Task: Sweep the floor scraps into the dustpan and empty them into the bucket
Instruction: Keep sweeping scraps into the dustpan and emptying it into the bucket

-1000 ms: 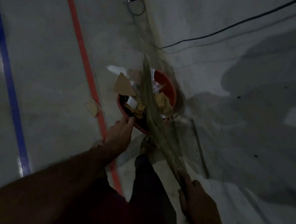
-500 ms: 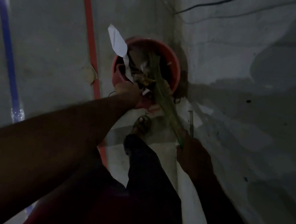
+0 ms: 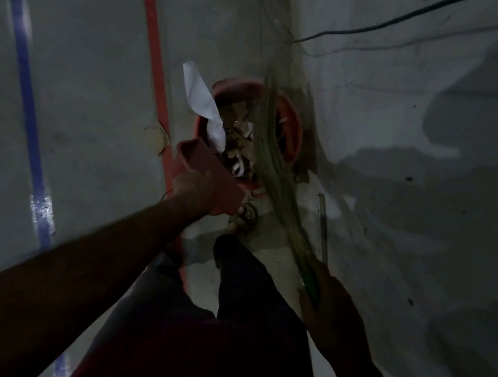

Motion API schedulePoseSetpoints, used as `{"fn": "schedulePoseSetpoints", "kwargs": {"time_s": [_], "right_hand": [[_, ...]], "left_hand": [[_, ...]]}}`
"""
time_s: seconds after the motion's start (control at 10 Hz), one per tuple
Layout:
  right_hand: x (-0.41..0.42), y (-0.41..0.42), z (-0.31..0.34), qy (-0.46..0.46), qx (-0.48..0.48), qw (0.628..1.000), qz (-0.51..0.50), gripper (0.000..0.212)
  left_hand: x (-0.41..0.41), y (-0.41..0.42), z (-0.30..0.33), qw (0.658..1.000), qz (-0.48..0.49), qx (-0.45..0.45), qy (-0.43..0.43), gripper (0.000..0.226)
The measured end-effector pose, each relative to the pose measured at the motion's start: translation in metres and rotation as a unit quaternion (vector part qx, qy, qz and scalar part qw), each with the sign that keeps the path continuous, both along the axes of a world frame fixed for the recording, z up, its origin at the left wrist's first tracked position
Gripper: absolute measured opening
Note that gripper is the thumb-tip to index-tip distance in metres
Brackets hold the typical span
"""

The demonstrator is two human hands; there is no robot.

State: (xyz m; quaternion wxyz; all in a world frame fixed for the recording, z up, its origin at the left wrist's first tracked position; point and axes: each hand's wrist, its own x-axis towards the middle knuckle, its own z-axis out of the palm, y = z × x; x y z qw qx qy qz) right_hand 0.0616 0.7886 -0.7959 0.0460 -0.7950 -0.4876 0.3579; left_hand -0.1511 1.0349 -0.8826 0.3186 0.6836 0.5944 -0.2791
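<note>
A red bucket [image 3: 294,130] stands on the floor against the wall, filled with paper and cardboard scraps [image 3: 238,144]. My left hand [image 3: 195,191] grips a red dustpan [image 3: 208,172], tipped up over the bucket's near rim. A white sheet of paper [image 3: 199,92] sticks up at the bucket's left edge. My right hand [image 3: 330,295] holds the green handle of a grass broom [image 3: 273,159], whose blurred bristles reach over the bucket's mouth.
A red tape line [image 3: 154,39] and a blue tape line [image 3: 26,62] run along the grey floor. A cardboard scrap [image 3: 154,137] lies by the red line. Black cables [image 3: 380,30] run across the wall. My foot [image 3: 244,217] and dark trouser leg are just below the bucket.
The dustpan has tilted up steeply over the bucket, its underside now facing me. The broom has swung up over the bucket. The view has closed in.
</note>
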Motion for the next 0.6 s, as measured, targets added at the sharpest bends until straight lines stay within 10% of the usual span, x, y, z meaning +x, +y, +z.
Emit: {"fn": "schedulePoseSetpoints", "kwargs": {"time_s": [0.3, 0.4, 0.5, 0.6], "right_hand": [[-0.064, 0.120, -0.086, 0.096, -0.060, 0.992, 0.056, 0.055], [-0.065, 0.149, -0.131, 0.146, -0.156, 0.977, -0.030, 0.061], [-0.051, 0.153, -0.149, 0.178, -0.186, 0.959, -0.120, 0.066], [-0.034, 0.131, -0.149, 0.165, -0.176, 0.957, -0.163, 0.061]], "left_hand": [[-0.050, -0.023, 0.011, 0.991, -0.051, -0.057, 0.114, 0.031], [-0.130, -0.090, -0.191, 0.995, -0.005, -0.058, 0.079, 0.046], [-0.140, -0.094, -0.191, 0.990, -0.041, -0.115, 0.075, 0.069], [-0.114, -0.065, -0.084, 0.996, -0.035, -0.050, 0.072, 0.026]]}}
